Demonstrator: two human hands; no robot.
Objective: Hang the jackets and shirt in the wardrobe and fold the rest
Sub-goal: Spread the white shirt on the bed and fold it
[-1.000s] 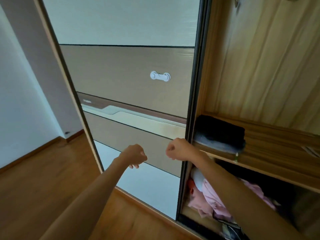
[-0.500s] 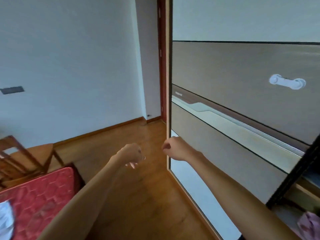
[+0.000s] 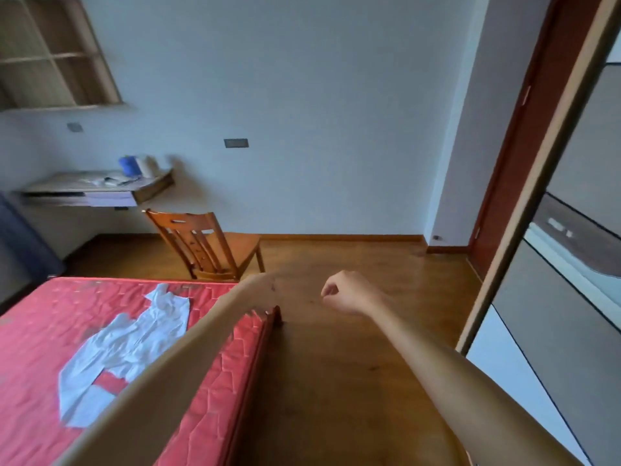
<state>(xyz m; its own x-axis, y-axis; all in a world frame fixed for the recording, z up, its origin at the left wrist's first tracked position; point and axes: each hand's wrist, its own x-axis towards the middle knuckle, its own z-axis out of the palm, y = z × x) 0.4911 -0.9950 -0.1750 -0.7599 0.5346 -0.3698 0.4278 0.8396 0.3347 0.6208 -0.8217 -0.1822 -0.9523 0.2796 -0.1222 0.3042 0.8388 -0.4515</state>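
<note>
Bedroom, wood floor (image 3: 353,371). Bed (image 3: 37,331), lower left: pale garment (image 3: 134,338) spread flat on the mattress, prob. laid out for easy pickup. Wardrobe (image 3: 557,297) door at the right edge, well apart from the garment. Right hand (image 3: 347,292): fingers curled, empty, over the floor. Left hand (image 3: 263,285): blurred, can't tell grip. Hands apart. Vs. 0.5 s ago: view swung from wardrobe to bed; garment now in full view; hands' pose approx. same.
</note>
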